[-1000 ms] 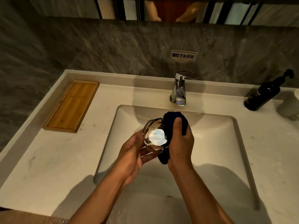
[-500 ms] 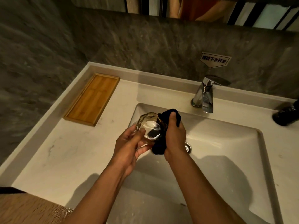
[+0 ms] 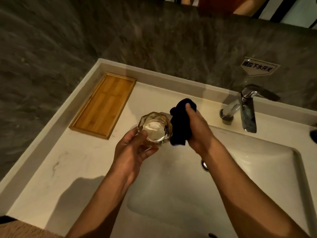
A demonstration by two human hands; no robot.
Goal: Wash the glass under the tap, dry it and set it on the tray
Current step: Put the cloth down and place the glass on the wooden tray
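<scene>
The glass (image 3: 154, 129) is held in the left hand (image 3: 132, 153), above the left edge of the sink (image 3: 267, 170). It is gripped from below and from the side, with the thumb laid against its near rim and the fingers curled under its base. The glass is tilted so that its open mouth faces the camera, and its faceted wall is seen around a pale, bright bottom.

A dark cloth (image 3: 180, 124) is clasped in the right hand (image 3: 197, 129), at 3 o'clock from the glass. The cloth is bunched, with the thumb pressed over its top fold, and its left edge is touching the glass's right side. Whether any of the cloth reaches inside the glass cannot be told.

The tray (image 3: 103, 105), a wooden rectangle, is seen on the counter (image 3: 51, 169) at 10 o'clock from the glass, well apart from it. The tap (image 3: 247, 109) is found at 2 o'clock from the hands, at the far rim of the sink; no water is seen running from it. A metal drain fitting (image 3: 205, 165) is partly hidden behind the right forearm. A white sign (image 3: 259, 67) with dark characters is fixed to the grey stone wall above the tap.
</scene>
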